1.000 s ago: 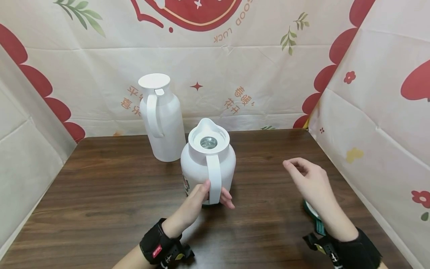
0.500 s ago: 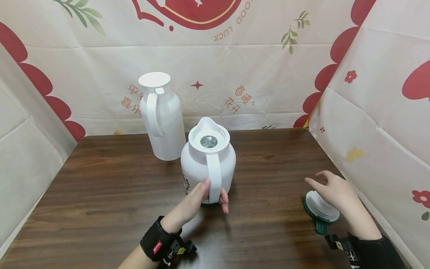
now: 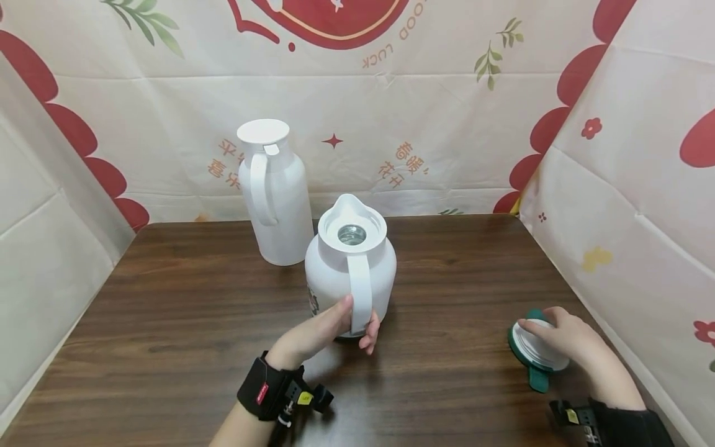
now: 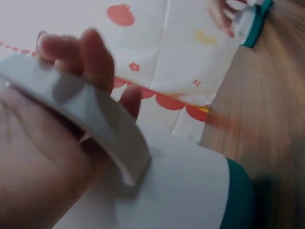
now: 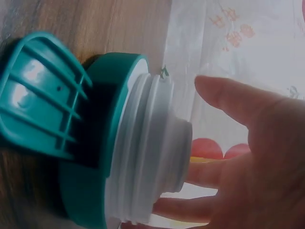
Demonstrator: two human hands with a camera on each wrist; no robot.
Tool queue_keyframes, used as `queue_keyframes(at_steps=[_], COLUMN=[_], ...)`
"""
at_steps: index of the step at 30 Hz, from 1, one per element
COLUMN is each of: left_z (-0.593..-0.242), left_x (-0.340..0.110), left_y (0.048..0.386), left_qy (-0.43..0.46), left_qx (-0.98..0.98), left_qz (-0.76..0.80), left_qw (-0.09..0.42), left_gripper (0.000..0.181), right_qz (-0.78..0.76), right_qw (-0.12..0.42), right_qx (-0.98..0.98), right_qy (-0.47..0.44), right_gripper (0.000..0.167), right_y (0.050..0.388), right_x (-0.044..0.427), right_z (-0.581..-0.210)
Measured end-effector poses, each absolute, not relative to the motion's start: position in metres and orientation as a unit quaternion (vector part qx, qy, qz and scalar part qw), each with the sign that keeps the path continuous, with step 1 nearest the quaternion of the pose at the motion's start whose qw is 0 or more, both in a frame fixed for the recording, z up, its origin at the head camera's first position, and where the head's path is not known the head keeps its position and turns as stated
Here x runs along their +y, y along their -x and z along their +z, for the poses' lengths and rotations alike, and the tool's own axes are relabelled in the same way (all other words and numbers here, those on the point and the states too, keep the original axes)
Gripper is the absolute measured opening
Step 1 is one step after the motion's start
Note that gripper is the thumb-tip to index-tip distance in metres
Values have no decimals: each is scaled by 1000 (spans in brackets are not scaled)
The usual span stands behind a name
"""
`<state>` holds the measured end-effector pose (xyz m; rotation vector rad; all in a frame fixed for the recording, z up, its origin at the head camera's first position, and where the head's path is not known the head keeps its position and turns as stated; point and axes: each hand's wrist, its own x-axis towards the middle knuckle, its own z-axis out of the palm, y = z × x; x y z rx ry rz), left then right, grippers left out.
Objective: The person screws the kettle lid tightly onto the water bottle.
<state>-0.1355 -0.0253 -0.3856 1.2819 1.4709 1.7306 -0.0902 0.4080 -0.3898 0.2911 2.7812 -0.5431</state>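
Observation:
The squat white thermos jug stands upright at the middle of the table, its mouth uncovered and its handle towards me. My left hand holds the lower part of that handle, fingers looped through it in the left wrist view. Off to the right, the jug's green and white lid lies with its threaded white side up. Over it reaches my right hand. In the right wrist view the thumb stays apart from the white thread, and the other fingers extend behind it; whether they touch is unclear.
A taller white jug with its top covered stands behind and left of the squat one. The brown wooden table is bordered by a printed cloth at the back and both sides.
My right hand has moved right and down onto the lid, its fingers now around the far side. My left hand keeps to the handle. The jugs have not moved on the table.

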Motion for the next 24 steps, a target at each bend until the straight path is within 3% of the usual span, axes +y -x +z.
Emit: queue_keyframes(at_steps=[8,24], left_z=[-387,-392], left_x=[-25,-21], left_y=[144,145], left_qy=[-496,-491], left_qx=[523,526], left_qz=[626,629], left_qw=[297,295], left_gripper=[75,79], right_qz=[-193,-180], right_qw=[166,180], right_qx=[961,960], right_qy=[-107,-115], right_gripper=[100,104], right_y=[90,89], right_x=[408,406], right_z=[-397,-402])
